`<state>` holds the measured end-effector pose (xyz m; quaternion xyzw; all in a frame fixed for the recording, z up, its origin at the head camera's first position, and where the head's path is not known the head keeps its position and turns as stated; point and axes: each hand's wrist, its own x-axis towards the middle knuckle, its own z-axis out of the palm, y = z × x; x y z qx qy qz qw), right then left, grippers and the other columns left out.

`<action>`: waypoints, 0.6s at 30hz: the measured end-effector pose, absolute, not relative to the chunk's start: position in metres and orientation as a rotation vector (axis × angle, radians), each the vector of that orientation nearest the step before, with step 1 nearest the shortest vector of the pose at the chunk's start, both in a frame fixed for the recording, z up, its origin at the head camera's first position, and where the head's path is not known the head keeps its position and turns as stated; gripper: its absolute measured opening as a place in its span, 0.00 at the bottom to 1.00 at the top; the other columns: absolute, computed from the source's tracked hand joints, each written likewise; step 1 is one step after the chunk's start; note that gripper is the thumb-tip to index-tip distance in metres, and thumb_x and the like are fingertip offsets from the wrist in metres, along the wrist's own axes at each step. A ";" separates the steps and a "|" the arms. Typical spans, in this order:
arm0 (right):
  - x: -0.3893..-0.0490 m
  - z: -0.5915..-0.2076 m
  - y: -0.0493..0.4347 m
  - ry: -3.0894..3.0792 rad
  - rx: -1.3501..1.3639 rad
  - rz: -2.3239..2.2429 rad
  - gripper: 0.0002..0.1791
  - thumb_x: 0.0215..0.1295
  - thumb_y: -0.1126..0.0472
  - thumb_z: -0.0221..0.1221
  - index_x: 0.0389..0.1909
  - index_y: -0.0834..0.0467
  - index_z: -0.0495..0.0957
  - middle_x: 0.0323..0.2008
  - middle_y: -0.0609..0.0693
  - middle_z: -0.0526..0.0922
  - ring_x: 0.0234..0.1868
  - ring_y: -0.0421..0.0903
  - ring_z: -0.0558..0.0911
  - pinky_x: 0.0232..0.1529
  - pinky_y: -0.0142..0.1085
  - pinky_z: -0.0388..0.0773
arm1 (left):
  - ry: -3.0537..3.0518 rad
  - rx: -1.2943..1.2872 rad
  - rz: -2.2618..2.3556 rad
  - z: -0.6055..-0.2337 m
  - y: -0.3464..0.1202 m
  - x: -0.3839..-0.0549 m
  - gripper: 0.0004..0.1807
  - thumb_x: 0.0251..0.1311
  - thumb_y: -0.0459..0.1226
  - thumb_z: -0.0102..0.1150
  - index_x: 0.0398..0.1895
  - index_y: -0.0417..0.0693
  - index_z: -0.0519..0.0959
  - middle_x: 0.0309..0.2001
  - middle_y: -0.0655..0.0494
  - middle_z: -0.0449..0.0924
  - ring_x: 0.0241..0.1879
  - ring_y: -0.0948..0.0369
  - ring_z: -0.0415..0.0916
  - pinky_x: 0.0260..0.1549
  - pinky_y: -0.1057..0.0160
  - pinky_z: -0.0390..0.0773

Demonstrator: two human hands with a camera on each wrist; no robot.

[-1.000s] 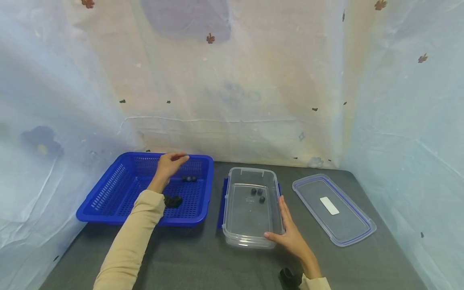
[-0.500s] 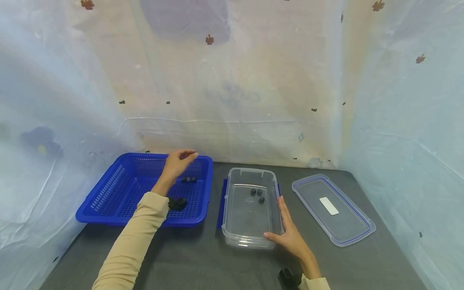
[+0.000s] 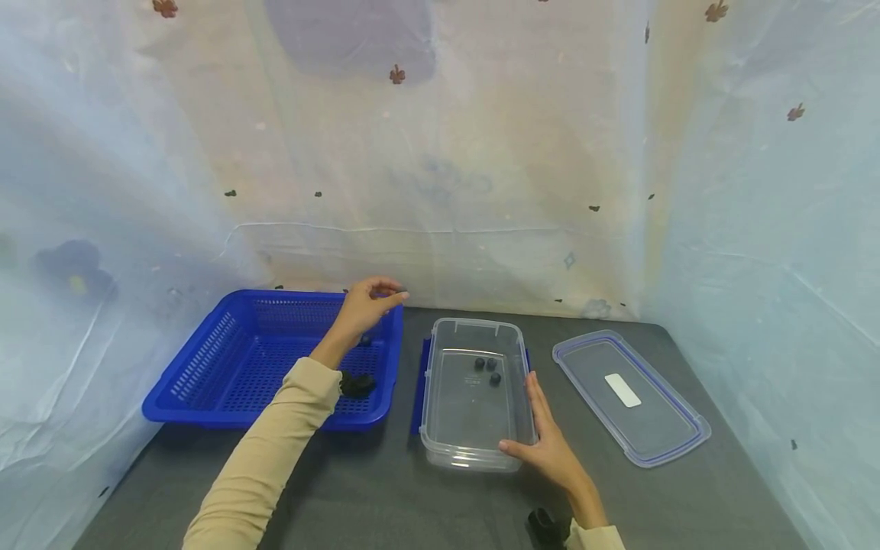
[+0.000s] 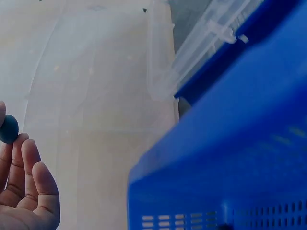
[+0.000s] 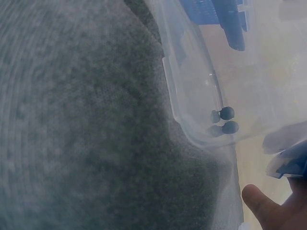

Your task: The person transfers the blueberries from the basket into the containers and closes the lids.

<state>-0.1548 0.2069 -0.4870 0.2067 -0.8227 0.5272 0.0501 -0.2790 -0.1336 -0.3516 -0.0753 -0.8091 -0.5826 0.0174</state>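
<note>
The left hand (image 3: 367,305) pinches a smooth dark ball (image 4: 8,129), partly covered by fingertips, near the far right corner of the perforated blue plastic basket (image 3: 206,417), at the counter's (image 3: 385,496) far left. That wrist hides part of the basket's contents; one ball (image 3: 366,341) peeks out. The right hand (image 3: 553,451), thumb spread from straight fingers, touches the clear container (image 3: 467,428), which mostly covers something blue (image 3: 421,389).

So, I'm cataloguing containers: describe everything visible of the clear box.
The clear box looks like plastic: rectangular, open-topped, with blue strips along its long sides. It stands upright on the gray surface, between the blue basket and the lid. Three dark balls lie inside; the right hand touches its right side.
</note>
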 end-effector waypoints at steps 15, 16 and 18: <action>-0.156 -0.487 0.207 -2.501 0.634 1.616 0.65 0.47 0.59 0.74 0.77 0.61 0.37 0.76 0.56 0.35 0.74 0.60 0.39 0.63 0.66 0.40 | -2.460 -0.325 -1.900 -0.353 -0.087 -0.287 0.18 0.61 0.41 0.66 0.52 0.43 0.80 0.47 0.49 0.78 0.47 0.52 0.76 0.46 0.53 0.77; -0.156 -0.487 0.207 -2.499 0.635 1.620 0.65 0.47 0.59 0.74 0.77 0.61 0.37 0.76 0.56 0.35 0.74 0.60 0.39 0.63 0.66 0.40 | -2.459 -0.326 -1.907 -0.354 -0.083 -0.288 0.18 0.61 0.41 0.66 0.51 0.43 0.80 0.47 0.49 0.78 0.47 0.53 0.76 0.46 0.52 0.76; -0.157 -0.487 0.207 -2.497 0.635 1.625 0.65 0.47 0.59 0.74 0.77 0.61 0.37 0.76 0.56 0.35 0.74 0.60 0.39 0.63 0.66 0.39 | -2.461 -0.340 -1.915 -0.354 -0.076 -0.288 0.18 0.60 0.42 0.67 0.50 0.44 0.80 0.47 0.50 0.78 0.48 0.53 0.76 0.47 0.50 0.76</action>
